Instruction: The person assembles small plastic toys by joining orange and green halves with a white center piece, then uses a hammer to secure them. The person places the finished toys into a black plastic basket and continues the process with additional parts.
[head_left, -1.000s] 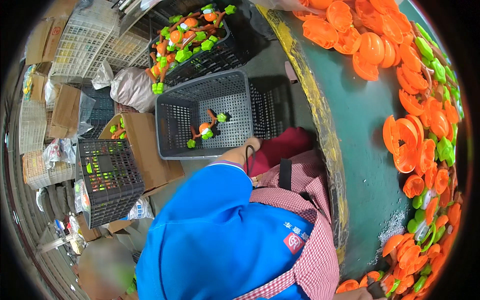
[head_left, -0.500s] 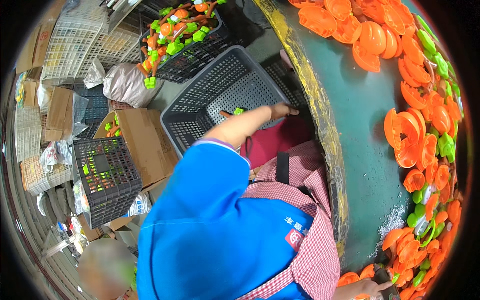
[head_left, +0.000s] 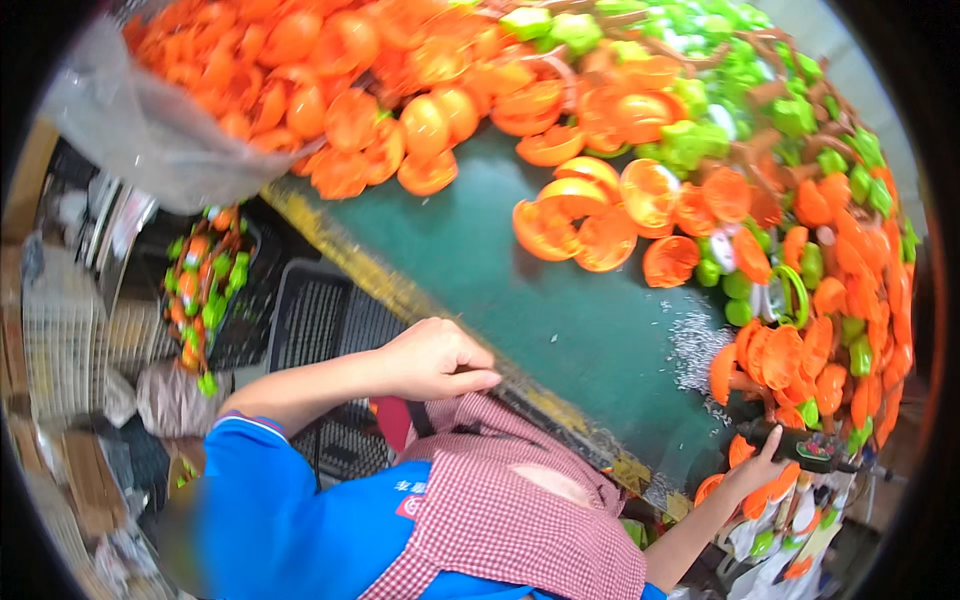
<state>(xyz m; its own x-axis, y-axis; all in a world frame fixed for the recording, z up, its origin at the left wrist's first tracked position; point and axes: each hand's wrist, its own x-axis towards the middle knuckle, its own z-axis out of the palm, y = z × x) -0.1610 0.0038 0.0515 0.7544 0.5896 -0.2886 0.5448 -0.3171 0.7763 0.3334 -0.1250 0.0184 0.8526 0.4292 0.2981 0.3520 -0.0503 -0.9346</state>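
My left hand (head_left: pixel 438 360) is curled closed just over the yellow-taped near edge of the green worktable (head_left: pixel 450 240). The thumb points right, and the inside of the fingers is hidden. At the lower right my right hand (head_left: pixel 760 470) is closed on a black electric screwdriver (head_left: pixel 812 450), its index finger laid along the body. Beside the tool lie orange plastic half shells (head_left: pixel 780 352). A loose pile of small silver screws (head_left: pixel 698 350) is spread on the tabletop between my hands.
Heaps of orange shells (head_left: pixel 345 45) and green parts (head_left: pixel 690 140) line the table's far side. A clear plastic bag (head_left: pixel 130 120) hangs at the upper left. Below the edge stand a black crate (head_left: pixel 310 310) and a full crate of green, orange and brown pieces (head_left: pixel 205 290).
My left hand has come up from the black crate to the table edge. The view has swung toward the table; my right hand stays at the lower right with the electric screwdriver now plainer.
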